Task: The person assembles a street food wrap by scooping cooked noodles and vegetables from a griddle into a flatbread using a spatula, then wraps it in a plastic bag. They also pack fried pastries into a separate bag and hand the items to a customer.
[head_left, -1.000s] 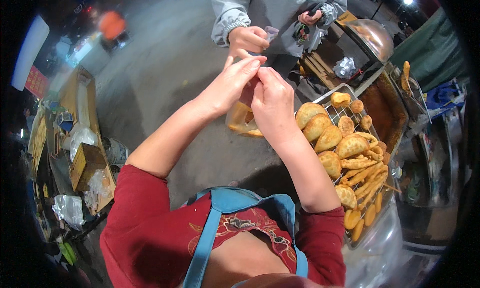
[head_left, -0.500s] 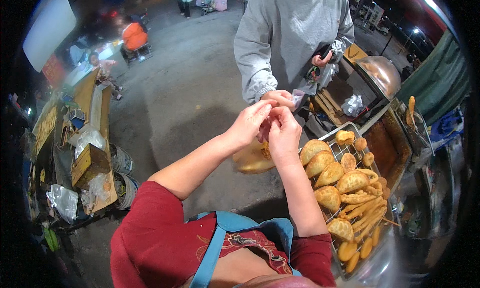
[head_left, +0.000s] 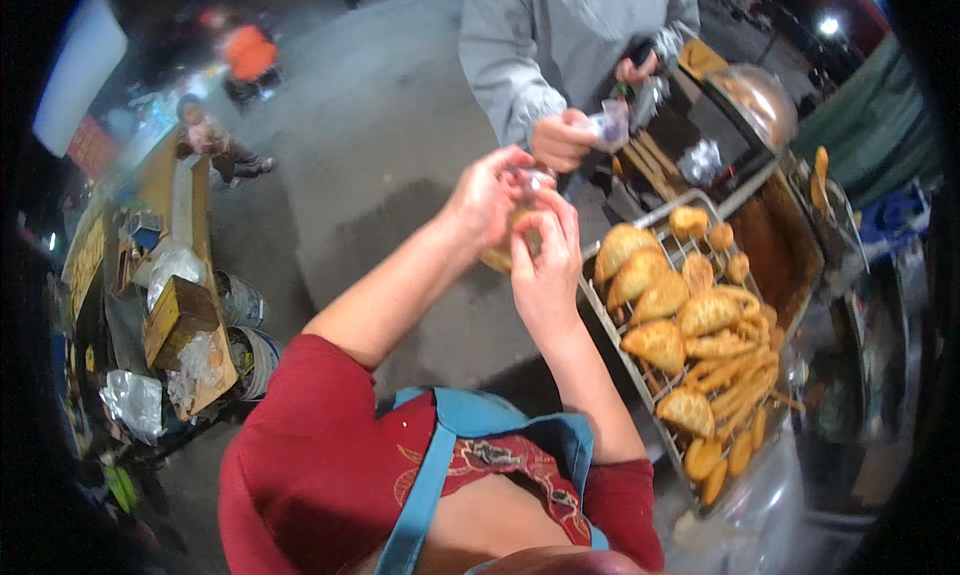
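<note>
Clear snack bag (head_left: 520,225) pinched between 2 hands, left (head_left: 485,200) and right (head_left: 545,265), beside fried-pastry rack (head_left: 640,375).

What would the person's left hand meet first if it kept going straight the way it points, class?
Probably the other person's hand, just beyond the left hand and its clear bag; depth is unclear.

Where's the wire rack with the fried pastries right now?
In the head view, the wire rack sits on the person's right, just beside the right hand and below the metal dome lid.
</note>
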`<state>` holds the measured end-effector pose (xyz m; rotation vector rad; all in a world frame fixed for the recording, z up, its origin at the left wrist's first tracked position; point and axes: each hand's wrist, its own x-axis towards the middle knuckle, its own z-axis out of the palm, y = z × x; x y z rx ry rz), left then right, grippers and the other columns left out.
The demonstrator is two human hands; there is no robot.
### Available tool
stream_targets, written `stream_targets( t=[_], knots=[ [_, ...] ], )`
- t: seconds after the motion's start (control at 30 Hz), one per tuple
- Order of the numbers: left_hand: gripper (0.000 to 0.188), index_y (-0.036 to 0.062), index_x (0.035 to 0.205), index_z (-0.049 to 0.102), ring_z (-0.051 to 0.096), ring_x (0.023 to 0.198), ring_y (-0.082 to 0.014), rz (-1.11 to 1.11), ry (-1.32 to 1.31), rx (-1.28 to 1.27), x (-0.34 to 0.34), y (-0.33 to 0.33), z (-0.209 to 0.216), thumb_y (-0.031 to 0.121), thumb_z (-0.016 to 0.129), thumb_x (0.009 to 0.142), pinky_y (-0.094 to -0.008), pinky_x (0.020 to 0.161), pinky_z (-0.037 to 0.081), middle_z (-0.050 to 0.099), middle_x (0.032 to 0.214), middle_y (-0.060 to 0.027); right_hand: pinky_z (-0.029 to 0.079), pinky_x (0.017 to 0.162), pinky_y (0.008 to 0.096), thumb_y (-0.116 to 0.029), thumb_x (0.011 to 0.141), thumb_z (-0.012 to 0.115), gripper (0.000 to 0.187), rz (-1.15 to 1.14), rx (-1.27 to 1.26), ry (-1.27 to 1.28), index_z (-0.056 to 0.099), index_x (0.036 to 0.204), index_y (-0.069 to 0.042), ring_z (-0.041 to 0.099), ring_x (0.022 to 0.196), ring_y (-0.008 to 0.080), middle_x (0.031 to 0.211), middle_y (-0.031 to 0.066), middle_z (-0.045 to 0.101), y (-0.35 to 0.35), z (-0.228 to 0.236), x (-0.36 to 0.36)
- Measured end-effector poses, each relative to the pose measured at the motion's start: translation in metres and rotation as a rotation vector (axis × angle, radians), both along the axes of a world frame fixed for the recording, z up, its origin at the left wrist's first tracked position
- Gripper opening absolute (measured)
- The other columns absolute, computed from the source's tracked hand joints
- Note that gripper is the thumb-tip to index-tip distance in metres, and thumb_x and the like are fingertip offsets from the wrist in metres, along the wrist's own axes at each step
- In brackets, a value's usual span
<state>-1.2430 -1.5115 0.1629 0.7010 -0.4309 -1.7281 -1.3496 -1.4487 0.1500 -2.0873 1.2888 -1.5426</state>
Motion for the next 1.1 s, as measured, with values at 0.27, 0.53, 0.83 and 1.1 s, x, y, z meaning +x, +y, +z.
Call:
stream_targets(
  t=[0.27, 0.53, 0.83, 1.1],
  knots=[
    [0.02, 0.0025, 0.083, 0.052, 0.061, 0.07, -0.0248, 0.092, -0.17, -0.066, -0.001, -0.036, -0.037, 0.019, 0.045, 0.09, -0.0327, 0.073, 0.048, 0.059, 0.079, -0.0115, 0.04, 0.092, 0.0379, 0.001, 0.07, 0.064, 0.012, -0.099, 0.14, -0.027, 0.057, 0.079, -0.004, 0.051, 0.109, 0.0299, 0.112, 0.0145, 0.053, 0.015, -0.014, -0.032],
    [0.03, -0.0027, 0.101, 0.051, 0.057, 0.088, -0.0243, 0.235, -0.436, -0.214, 0.003, -0.062, -0.023, 0.024, 0.051, 0.087, -0.0339, 0.077, 0.046, 0.058, 0.092, -0.0147, 0.046, 0.08, 0.0264, 0.003, 0.072, 0.064, 0.011, -0.111, 0.312, -0.168, 0.058, 0.08, -0.002, 0.056, 0.094, 0.0163, 0.113, 0.0108, 0.053, 0.047, -0.029, -0.062],
    [0.024, -0.0013, 0.096, 0.051, 0.06, 0.077, -0.0268, 0.044, -0.237, 0.19, -0.015, -0.112, -0.034, 0.02, 0.052, 0.085, -0.0377, 0.061, 0.052, 0.056, 0.088, -0.0182, 0.047, 0.076, 0.0271, 0.001, 0.073, 0.063, 0.011, -0.086, 0.441, -0.364, 0.057, 0.082, -0.002, 0.055, 0.088, 0.0159, 0.112, 0.0115, 0.053, 0.075, -0.04, -0.074],
    [0.024, -0.0057, 0.109, 0.048, 0.053, 0.081, -0.0221, 0.043, -0.296, -0.016, 0.002, -0.111, -0.075, 0.007, 0.048, 0.089, -0.0379, 0.076, 0.046, 0.053, 0.091, -0.0131, 0.045, 0.069, 0.0234, 0.0, 0.075, 0.064, 0.01, -0.235, 0.393, -0.353, 0.057, 0.082, -0.003, 0.054, 0.082, 0.0115, 0.112, 0.0089, 0.054, 0.102, -0.035, -0.099]
  ],
)
